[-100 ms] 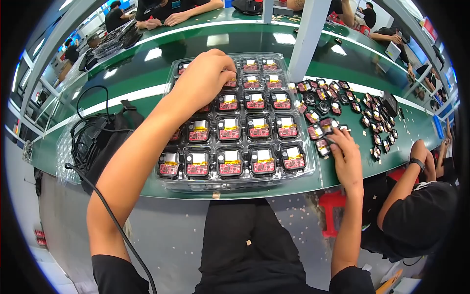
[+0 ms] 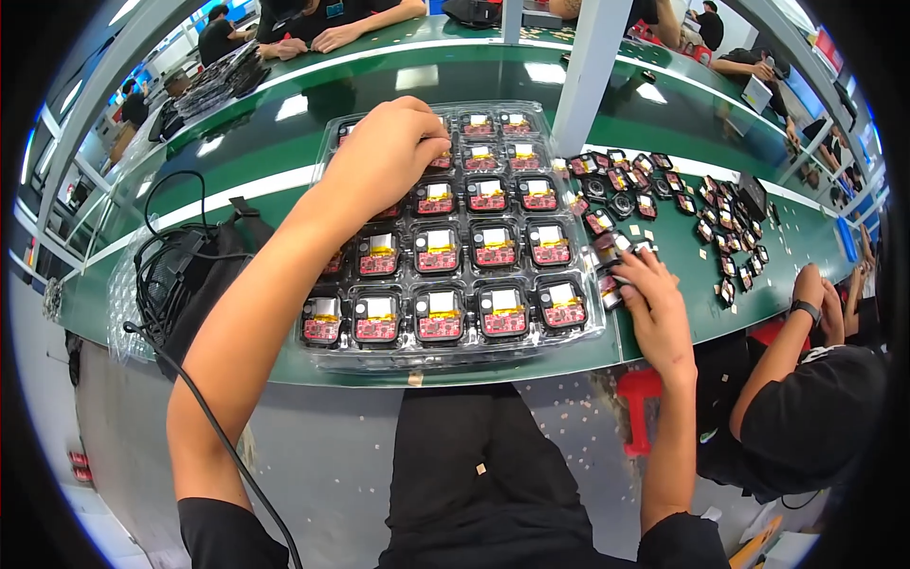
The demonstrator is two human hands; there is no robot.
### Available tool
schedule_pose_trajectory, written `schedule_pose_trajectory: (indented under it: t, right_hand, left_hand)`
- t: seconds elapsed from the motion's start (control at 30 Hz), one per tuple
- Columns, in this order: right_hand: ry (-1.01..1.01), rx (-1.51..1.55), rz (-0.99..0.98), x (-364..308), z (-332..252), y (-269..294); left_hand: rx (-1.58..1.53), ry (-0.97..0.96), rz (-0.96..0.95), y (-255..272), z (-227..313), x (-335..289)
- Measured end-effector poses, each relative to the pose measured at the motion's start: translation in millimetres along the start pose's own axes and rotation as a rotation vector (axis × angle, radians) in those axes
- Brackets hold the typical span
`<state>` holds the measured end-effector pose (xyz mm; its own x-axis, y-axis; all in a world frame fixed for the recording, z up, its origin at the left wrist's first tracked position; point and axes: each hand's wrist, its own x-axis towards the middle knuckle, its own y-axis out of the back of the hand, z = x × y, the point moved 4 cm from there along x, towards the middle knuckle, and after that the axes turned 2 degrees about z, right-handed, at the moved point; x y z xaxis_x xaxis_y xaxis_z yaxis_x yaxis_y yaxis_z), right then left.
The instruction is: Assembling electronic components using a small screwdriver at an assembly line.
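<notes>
A clear plastic tray (image 2: 455, 358) holds rows of square black electronic modules (image 2: 440, 313), each with a red circuit board, a silvery battery and yellow tape. My left hand (image 2: 403, 147) reaches over the tray's far part, fingers curled down at a module (image 2: 438, 161) in its pocket; the fingertips are partly hidden. To the right of the tray, my right hand (image 2: 656, 299) has its bent fingers on a few similar modules (image 2: 609, 289) close against the tray's edge, partly covering them.
More loose modules (image 2: 730, 237) lie on the green table (image 2: 664, 332) to the right. A black bag with cables (image 2: 185, 275) sits at left. A grey post (image 2: 592, 81) stands behind the tray. Beside me at right is a co-worker's arm (image 2: 782, 327).
My right hand has shifted slightly left, bringing the modules under its fingers nearer the tray. My left hand stays at nearly the same spot over the tray. The view has shifted slightly.
</notes>
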<state>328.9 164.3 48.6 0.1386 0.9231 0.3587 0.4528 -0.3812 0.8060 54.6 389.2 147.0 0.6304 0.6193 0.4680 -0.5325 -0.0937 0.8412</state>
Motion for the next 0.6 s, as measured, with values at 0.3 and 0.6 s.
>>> schedule_pose_trajectory:
  t: [0.3, 0.6]
  right_hand:
    - [-0.063, 0.099, 0.251, -18, -37, 14]
    - [-0.143, -0.026, 0.081, -34, -54, 1]
  left_hand:
    - [0.162, -0.044, -0.019, 6, 7, -6]
    - [0.398, -0.17, -0.124, 6, 16, -5]
